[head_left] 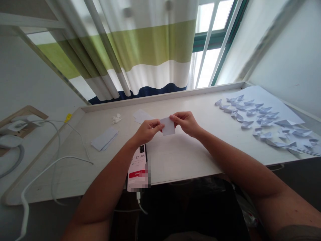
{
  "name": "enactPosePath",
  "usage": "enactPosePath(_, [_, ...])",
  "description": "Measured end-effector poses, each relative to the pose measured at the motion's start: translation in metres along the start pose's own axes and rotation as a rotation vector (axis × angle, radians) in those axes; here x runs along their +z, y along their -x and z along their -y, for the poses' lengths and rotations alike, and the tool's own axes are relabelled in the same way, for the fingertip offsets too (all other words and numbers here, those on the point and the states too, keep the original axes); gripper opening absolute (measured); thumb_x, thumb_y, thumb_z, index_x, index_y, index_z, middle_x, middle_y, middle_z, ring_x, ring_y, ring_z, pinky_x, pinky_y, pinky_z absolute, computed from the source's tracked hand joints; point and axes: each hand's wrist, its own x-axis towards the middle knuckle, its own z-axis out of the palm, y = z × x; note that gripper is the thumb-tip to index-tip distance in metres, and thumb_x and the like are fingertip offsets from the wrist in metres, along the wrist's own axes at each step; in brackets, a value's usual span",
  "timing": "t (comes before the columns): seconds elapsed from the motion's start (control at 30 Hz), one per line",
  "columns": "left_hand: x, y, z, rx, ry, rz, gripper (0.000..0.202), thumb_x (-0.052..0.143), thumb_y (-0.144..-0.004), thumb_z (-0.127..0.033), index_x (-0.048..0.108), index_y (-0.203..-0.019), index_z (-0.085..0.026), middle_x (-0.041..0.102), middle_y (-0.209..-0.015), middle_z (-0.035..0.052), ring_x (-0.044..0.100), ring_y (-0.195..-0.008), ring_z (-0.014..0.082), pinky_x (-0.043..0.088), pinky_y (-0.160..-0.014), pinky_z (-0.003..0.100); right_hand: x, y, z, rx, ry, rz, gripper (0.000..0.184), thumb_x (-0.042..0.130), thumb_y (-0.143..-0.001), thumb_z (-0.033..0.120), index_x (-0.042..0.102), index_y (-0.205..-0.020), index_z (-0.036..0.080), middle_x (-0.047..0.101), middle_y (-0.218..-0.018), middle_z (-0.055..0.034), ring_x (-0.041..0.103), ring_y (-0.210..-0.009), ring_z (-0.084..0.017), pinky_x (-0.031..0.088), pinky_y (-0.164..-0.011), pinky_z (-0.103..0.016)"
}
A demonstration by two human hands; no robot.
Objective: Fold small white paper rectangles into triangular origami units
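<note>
The phone [136, 164] lay at the near edge of the white tabletop [180, 160], partly hidden under the left forearm, a white cable [138, 198] plugged into its near end. Beyond the phone and to its right, a small white paper square [168, 127] was held up above the table. The left hand [147, 131] pinched its left edge between thumb and curled fingers; the right hand [186, 124] was closed in a like pinch at its upper right corner. Left of the phone lay flat paper pieces [104, 139], with crumpled scraps [116, 118] farther beyond. Well to the phone's right, many folded paper shapes [250, 112] (pointed, rather like little boats) were scattered, some on a large white sheet [267, 97].
</note>
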Motion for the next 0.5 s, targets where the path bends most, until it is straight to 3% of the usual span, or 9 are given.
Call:
enactPosePath(0.1, [-0.0001,-0.0001,-0.002,0.006,-0.002,-0.014,0.038,0.071,-0.095,-0.05,0.073,-0.074,-0.019,0.07,-0.072,0.0028,0.062,-0.071,0.018,0.049,-0.074,0.033,-0.0005,-0.0001,0.0016,-0.009,-0.006,-0.004,0.056,0.088,-0.076,0.074,0.081,-0.077,0.018,0.073,-0.068,-0.004,0.065,-0.063,-0.016,0.058,-0.06,-0.031])
enactPosePath(0.3, [-0.0009,-0.0011,0.0004,0.01,0.015,-0.139,0.042,0.076,-0.092,-0.054,0.071,-0.069,-0.019,0.067,-0.068,0.0024,0.057,-0.064,0.0154,0.047,-0.066,0.031,-0.0018,0.0019,0.0022,0.073,0.075,0.191,0.064,0.082,-0.079,0.079,0.077,-0.07,0.015,0.073,-0.062,-0.0067,0.07,-0.059,-0.018,0.056,-0.057,-0.029])
enactPosePath(0.5, [0.0014,-0.0007,0.0017,-0.044,0.144,-0.077,0.041,0.083,-0.087,-0.056,0.075,-0.078,-0.017,0.076,-0.072,0.0068,0.065,-0.064,0.0163,0.049,-0.062,0.029,-0.0021,0.0026,0.0013,0.041,0.072,0.15,0.061,0.083,-0.081,0.076,0.079,-0.077,0.015,0.075,-0.065,-0.0066,0.071,-0.058,-0.018,0.057,-0.056,-0.029])
